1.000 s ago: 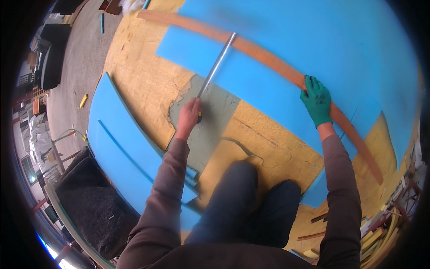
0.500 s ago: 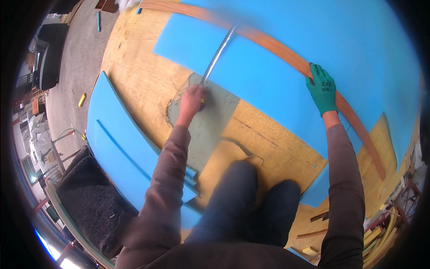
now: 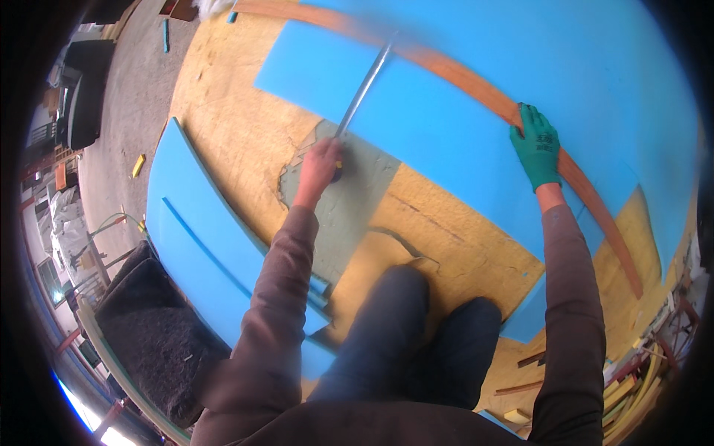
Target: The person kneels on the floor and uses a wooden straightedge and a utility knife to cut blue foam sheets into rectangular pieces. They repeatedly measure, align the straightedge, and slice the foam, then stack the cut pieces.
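Head view: yellow foam floor [image 3: 238, 126] under a blue foam sheet [image 3: 476, 97]. Left hand [image 3: 320, 165] fingers grip a metal bar [image 3: 364, 88]; gloved right hand [image 3: 537, 149] presses flat on a wooden strip [image 3: 461, 74] crossing the sheet.

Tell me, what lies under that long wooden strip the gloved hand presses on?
The long brown wooden strip lies on a big blue foam sheet, held by the green-gloved right hand. Yellowish board shows beside the sheet; whether it continues beneath the foam is hidden.
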### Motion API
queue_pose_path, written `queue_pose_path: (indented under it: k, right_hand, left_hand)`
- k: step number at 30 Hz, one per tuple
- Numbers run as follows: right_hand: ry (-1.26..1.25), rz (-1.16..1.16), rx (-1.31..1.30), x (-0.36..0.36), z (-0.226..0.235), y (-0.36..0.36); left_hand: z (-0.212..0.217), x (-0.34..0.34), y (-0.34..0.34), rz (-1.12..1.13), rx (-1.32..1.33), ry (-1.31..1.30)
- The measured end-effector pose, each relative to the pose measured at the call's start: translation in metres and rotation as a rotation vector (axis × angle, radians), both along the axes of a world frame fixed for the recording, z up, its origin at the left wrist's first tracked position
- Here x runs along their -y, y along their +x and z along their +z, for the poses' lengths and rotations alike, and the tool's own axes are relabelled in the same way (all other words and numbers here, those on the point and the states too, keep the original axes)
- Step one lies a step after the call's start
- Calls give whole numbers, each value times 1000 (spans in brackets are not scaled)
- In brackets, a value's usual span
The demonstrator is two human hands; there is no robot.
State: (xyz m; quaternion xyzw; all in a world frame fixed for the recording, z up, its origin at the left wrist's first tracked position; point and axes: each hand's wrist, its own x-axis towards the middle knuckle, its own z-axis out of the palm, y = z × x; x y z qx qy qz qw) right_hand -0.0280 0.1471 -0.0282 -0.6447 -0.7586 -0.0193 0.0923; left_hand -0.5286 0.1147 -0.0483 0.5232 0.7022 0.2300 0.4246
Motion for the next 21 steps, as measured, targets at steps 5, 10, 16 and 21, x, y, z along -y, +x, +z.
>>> queue_pose_path:
  k: [5, 10, 16, 21]
  right_hand:
    - [-6, -8, -28, -2, -2, 2]
    - [9, 14, -15, 0, -2, 0]
    - [104, -47, 26, 7, 5, -6]
    - [150, -272, -691, 83, 18, -52]
  left_hand:
    - [4, -7, -1, -12, -4, -70]
    - [0, -6, -1, 7, 36, -66]
    - [-5, -6, -5, 17, 62, -25]
    - [45, 2, 39, 42, 145, -116]
